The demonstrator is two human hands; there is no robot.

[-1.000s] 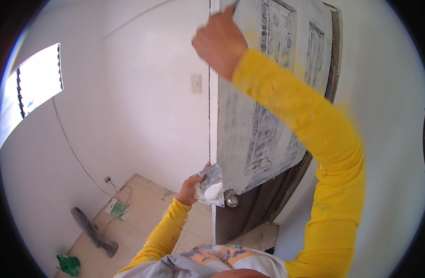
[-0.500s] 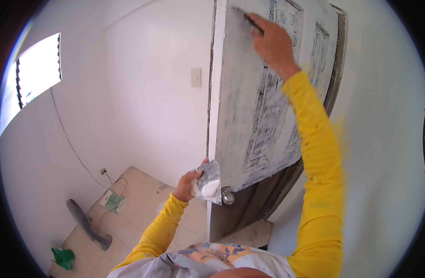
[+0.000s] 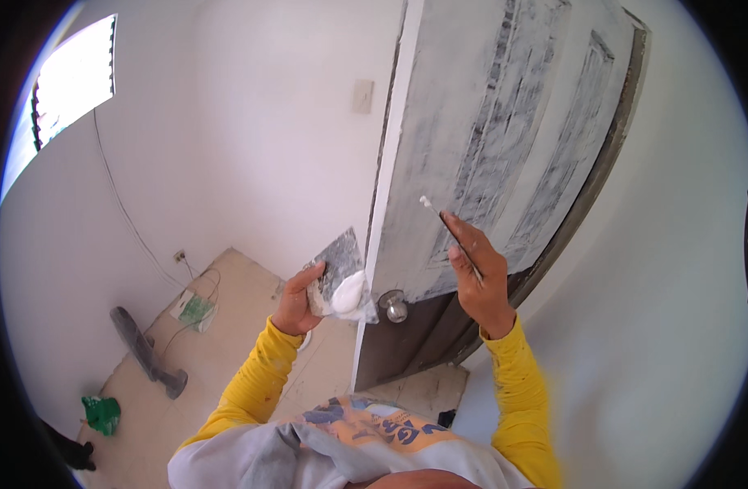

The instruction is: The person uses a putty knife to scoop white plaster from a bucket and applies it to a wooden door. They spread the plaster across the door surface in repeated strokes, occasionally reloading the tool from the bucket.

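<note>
My left hand (image 3: 294,301) grips a flat, smeared metal plate (image 3: 339,257) by its edge, thumb on top. A mound of white putty (image 3: 348,292) sits on the plate. In my right hand (image 3: 486,281) is a thin putty knife (image 3: 435,212), seen nearly edge-on, with a white dab at its tip. The blade points up and left, in front of the panelled door (image 3: 439,138); whether it touches the door I cannot tell. White filler streaks the door's upper part over dark patches, and its lower part is dark brown. A round metal doorknob (image 3: 395,309) lies between my hands.
A light switch (image 3: 363,96) is on the white wall, with a louvred window (image 3: 76,81) at far left. A cord (image 3: 125,212) runs down to a socket (image 3: 179,256). On the tiled floor are a dark grey elongated object (image 3: 145,352) and a green bag (image 3: 101,415).
My right hand has come down from the top of the door with the putty knife. My left hand has shifted slightly left and up with the plate, which is now turned. The view has shifted.
</note>
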